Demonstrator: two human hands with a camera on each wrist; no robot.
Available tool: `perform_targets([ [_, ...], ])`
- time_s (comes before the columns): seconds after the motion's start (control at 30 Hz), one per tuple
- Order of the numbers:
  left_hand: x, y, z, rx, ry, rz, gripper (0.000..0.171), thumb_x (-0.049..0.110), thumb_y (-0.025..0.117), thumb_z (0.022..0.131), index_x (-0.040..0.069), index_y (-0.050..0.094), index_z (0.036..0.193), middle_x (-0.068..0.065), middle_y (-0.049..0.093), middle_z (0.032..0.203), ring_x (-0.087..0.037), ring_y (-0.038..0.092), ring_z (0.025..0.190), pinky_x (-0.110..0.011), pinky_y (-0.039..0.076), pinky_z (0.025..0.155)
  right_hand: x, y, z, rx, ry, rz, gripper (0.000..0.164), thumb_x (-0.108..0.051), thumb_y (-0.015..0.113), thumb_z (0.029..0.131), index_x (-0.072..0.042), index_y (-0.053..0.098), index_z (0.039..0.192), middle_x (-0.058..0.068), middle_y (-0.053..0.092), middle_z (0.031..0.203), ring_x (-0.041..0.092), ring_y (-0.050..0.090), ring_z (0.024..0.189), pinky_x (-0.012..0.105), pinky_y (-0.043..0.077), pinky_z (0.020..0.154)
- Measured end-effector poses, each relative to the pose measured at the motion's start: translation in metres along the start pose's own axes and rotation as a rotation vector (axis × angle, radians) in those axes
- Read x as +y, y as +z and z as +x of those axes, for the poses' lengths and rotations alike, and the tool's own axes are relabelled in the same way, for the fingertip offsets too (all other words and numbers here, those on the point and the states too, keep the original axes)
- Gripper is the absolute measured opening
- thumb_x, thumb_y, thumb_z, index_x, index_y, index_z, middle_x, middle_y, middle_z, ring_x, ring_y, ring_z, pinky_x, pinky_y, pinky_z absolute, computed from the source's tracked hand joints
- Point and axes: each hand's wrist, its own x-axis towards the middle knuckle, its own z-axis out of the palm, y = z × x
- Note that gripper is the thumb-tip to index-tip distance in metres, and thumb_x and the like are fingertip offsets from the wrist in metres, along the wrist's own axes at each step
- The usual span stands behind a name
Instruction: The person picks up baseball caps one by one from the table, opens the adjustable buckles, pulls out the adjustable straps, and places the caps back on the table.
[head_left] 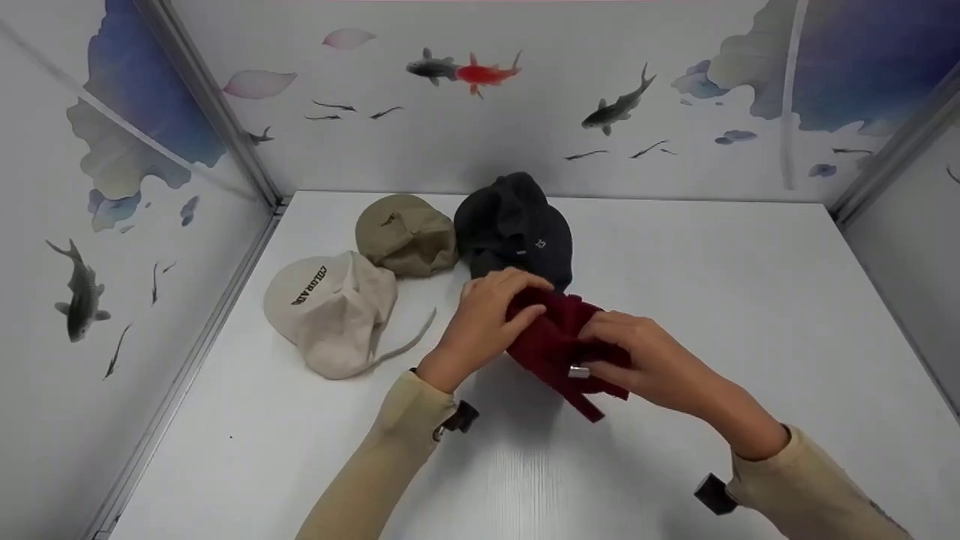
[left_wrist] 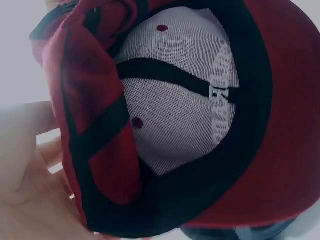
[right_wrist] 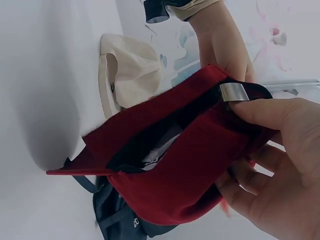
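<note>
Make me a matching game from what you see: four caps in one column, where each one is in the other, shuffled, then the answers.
Column one
1. dark red baseball cap
2. cream baseball cap
3. olive-tan baseball cap
4. black baseball cap

Column two, as the head view shows it
A. middle one of the three lying on the white table
B. rightmost of those three
C. gripped by the left hand and the right hand
D. leftmost of those three

Pairs: 1-C, 2-D, 3-A, 4-B
</note>
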Motion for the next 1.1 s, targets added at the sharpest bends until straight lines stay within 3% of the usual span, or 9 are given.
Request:
perform_targets([
  [0.13, -0.002, 0.002, 0.001, 0.018, 0.008, -0.026, 0.013, 0.022, 0.066, 0.097, 0.015, 0.070, 0.106, -0.001, 0.069, 0.107, -0.017, 0.064, 0.107, -0.036, 0.050, 0.098, -0.003, -0.008, -0.001, -0.028, 0.017, 0.067, 0.024, -0.005, 0.068, 0.089, -0.017, 0.066, 0.111, -0.006, 0.067, 0.103, 0.006, 0.061, 0.090, 0.025, 0.055, 0.077],
  [0.27, -0.003, 0.004, -0.001, 0.021, -0.001, -0.080, 0.010, 0.019, 0.067, 0.096, 0.013, 0.070, 0.103, -0.002, 0.070, 0.103, -0.014, 0.065, 0.102, -0.031, 0.053, 0.093, -0.007, -0.017, 0.007, 0.070, 0.070, 0.123, 0.016, -0.009, 0.067, 0.093, -0.017, 0.070, 0.107, -0.006, 0.071, 0.100, 0.007, 0.065, 0.086, 0.025, 0.056, 0.077],
  [0.4, -0.003, 0.007, -0.003, 0.024, 0.004, -0.105, 0.009, 0.018, 0.068, 0.095, 0.013, 0.071, 0.101, -0.002, 0.070, 0.102, -0.013, 0.066, 0.100, -0.029, 0.053, 0.092, -0.009, -0.021, 0.024, 0.149, 0.188, 0.025, 0.012, -0.014, 0.065, 0.097, -0.014, 0.073, 0.106, -0.002, 0.072, 0.103, 0.012, 0.067, 0.090, 0.027, 0.057, 0.077],
  [0.53, -0.002, 0.012, -0.006, 0.014, 0.009, -0.109, 0.009, 0.018, 0.068, 0.095, 0.013, 0.072, 0.101, -0.002, 0.071, 0.102, -0.013, 0.066, 0.101, -0.027, 0.054, 0.092, -0.006, -0.021, 0.034, 0.039, 0.274, -0.060, 0.016, -0.014, 0.064, 0.097, -0.012, 0.075, 0.109, 0.002, 0.073, 0.105, 0.018, 0.067, 0.091, 0.031, 0.056, 0.076],
  [0.7, 0.001, 0.016, -0.009, -0.006, 0.020, -0.119, 0.009, 0.018, 0.067, 0.095, 0.014, 0.073, 0.101, -0.002, 0.070, 0.101, -0.013, 0.065, 0.100, -0.026, 0.054, 0.091, -0.002, -0.021, 0.033, -0.077, 0.310, -0.022, 0.016, -0.010, 0.065, 0.095, -0.010, 0.076, 0.107, 0.003, 0.074, 0.103, 0.017, 0.065, 0.089, 0.028, 0.054, 0.076],
  [0.87, 0.004, 0.015, -0.009, -0.031, 0.049, -0.153, 0.009, 0.017, 0.067, 0.095, 0.014, 0.073, 0.101, -0.001, 0.070, 0.101, -0.013, 0.065, 0.101, -0.025, 0.053, 0.092, -0.002, -0.026, 0.029, -0.111, 0.340, 0.043, 0.012, -0.009, 0.066, 0.094, -0.010, 0.075, 0.102, 0.002, 0.074, 0.097, 0.014, 0.064, 0.087, 0.025, 0.055, 0.075],
  [1.1, 0.001, 0.011, -0.009, -0.042, 0.065, -0.179, 0.008, 0.014, 0.067, 0.095, 0.012, 0.072, 0.102, -0.002, 0.070, 0.102, -0.013, 0.067, 0.100, -0.024, 0.054, 0.090, -0.006, -0.040, 0.019, -0.092, 0.339, 0.015, 0.009, -0.008, 0.069, 0.092, -0.011, 0.075, 0.097, 0.000, 0.073, 0.091, 0.012, 0.064, 0.082, 0.022, 0.053, 0.071],
])
